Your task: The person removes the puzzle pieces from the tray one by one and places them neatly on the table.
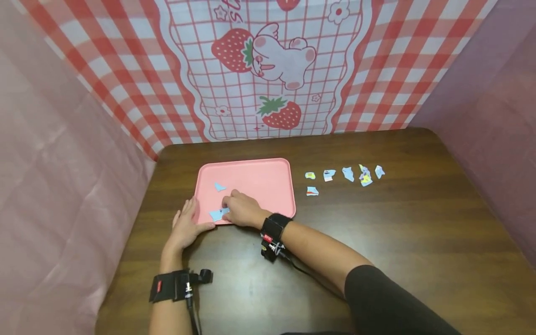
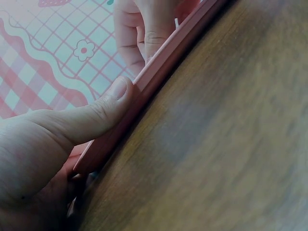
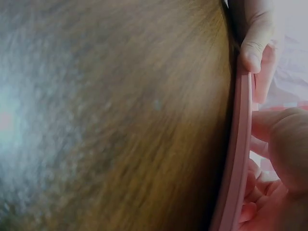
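My right hand point(image 1: 244, 209) reaches into the pink tray point(image 1: 259, 179), fingers bent down. Its thumb and fingertips are at the right end of a light-blue paper piece point(image 1: 216, 215) near the tray's front left, and they partly cover it. Farther back in the tray lies a smaller pale-blue scrap point(image 1: 219, 187). My left hand point(image 1: 185, 229) rests at the tray's front left corner, fingers stretched along the left side and the thumb point(image 2: 108, 108) laid on the front rim. The right wrist view shows my right fingers point(image 3: 274, 127) behind the rim; the paper is hidden there.
On the brown wooden table point(image 1: 398, 232), right of the tray, several irregular picture pieces lie in a row, among them a purple and yellow piece point(image 1: 365, 177). A piece with a red stripe point(image 1: 312, 191) lies in front. A strawberry-print cloth point(image 1: 268, 70) hangs behind.
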The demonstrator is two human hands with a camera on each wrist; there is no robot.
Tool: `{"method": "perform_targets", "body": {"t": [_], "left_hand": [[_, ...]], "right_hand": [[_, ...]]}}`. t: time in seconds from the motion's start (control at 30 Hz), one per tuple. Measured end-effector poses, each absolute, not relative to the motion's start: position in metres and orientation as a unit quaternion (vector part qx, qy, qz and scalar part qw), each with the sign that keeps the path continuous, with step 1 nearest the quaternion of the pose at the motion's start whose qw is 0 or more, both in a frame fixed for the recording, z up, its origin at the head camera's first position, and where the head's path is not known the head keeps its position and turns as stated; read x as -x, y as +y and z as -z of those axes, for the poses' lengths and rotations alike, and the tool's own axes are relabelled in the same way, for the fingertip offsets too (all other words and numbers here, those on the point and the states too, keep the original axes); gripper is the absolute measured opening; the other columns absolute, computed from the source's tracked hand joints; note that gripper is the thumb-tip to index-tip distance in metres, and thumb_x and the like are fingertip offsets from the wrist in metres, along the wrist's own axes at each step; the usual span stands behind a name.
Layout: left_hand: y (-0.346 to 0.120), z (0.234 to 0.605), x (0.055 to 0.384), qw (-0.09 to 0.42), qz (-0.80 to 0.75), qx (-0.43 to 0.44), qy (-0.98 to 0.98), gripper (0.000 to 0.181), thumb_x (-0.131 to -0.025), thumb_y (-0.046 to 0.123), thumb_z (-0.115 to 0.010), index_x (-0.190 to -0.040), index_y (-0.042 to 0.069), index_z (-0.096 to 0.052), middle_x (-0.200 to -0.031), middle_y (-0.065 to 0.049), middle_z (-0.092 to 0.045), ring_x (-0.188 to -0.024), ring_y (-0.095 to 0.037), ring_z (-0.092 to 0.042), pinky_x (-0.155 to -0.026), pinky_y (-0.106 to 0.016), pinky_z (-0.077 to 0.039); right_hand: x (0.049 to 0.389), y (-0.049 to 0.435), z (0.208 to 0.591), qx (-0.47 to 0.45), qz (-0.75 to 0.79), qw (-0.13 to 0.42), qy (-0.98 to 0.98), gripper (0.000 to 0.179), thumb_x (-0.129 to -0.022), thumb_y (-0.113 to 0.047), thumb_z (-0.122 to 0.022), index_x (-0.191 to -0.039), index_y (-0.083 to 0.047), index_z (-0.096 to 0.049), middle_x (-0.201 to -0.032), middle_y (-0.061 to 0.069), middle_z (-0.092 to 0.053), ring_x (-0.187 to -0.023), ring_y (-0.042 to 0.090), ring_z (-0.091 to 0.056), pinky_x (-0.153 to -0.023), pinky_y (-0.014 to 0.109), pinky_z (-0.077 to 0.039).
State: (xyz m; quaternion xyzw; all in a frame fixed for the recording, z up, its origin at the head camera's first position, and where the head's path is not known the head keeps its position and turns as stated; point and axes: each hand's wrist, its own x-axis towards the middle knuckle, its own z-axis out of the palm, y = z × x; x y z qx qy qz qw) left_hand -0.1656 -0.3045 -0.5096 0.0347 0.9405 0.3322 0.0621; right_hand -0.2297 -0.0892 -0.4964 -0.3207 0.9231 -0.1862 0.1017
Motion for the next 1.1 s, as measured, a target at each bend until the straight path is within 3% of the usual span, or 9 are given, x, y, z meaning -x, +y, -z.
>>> {"method": "perform_targets", "body": {"t": [0.37, 0.47, 0.6, 0.87, 1.1], "left_hand": [[-0.305, 0.513, 0.165, 0.057, -0.330, -0.039, 0.941, 0.114, -0.084, 0.047, -0.078, -0.156, -0.010, -0.011, -0.162, -0.031, -0.012, -0.152, -0.044, -0.005, -0.118, -0.060, 0.000], [-0.305, 0.515, 0.164, 0.064, -0.327, -0.036, 0.942, 0.114, -0.084, 0.046, -0.078, -0.156, -0.010, -0.011, -0.162, -0.031, -0.012, -0.152, -0.043, -0.005, -0.118, -0.060, 0.000], [-0.305, 0.516, 0.164, 0.063, -0.325, -0.038, 0.943, 0.113, -0.084, 0.046, -0.078, -0.156, -0.010, -0.011, -0.162, -0.031, -0.012, -0.152, -0.044, -0.005, -0.118, -0.060, -0.001], [-0.306, 0.514, 0.164, 0.059, -0.334, -0.035, 0.940, 0.114, -0.084, 0.045, -0.079, -0.157, -0.009, -0.011, -0.163, -0.030, -0.011, -0.152, -0.042, -0.004, -0.118, -0.060, 0.001], [-0.304, 0.514, 0.164, 0.059, -0.337, -0.035, 0.939, 0.115, -0.083, 0.046, -0.079, -0.157, -0.008, -0.010, -0.163, -0.029, -0.011, -0.153, -0.041, -0.003, -0.118, -0.059, 0.001]], "right_hand": [[0.236, -0.080, 0.500, 0.274, 0.358, 0.124, 0.884, 0.010, -0.081, -0.014, -0.079, -0.080, -0.014, -0.069, -0.075, -0.008, -0.065, -0.074, 0.011, -0.058, -0.068, 0.024, -0.046], [0.234, -0.075, 0.499, 0.265, 0.392, 0.144, 0.869, 0.007, -0.082, -0.011, -0.076, -0.087, -0.011, -0.072, -0.075, -0.006, -0.066, -0.074, 0.010, -0.059, -0.069, 0.024, -0.047], [0.231, -0.068, 0.498, 0.256, 0.412, 0.153, 0.861, 0.018, -0.083, -0.006, -0.069, -0.100, -0.007, -0.075, -0.077, -0.004, -0.063, -0.073, 0.009, -0.057, -0.068, 0.023, -0.046], [0.231, -0.052, 0.492, 0.255, 0.446, 0.149, 0.845, 0.012, -0.079, -0.006, -0.065, -0.088, -0.008, -0.073, -0.076, -0.003, -0.064, -0.071, 0.009, -0.054, -0.066, 0.022, -0.045], [0.232, -0.034, 0.484, 0.229, 0.493, 0.138, 0.828, 0.009, -0.078, -0.006, -0.065, -0.086, -0.005, -0.070, -0.077, -0.001, -0.062, -0.073, 0.010, -0.054, -0.066, 0.023, -0.044]]}}
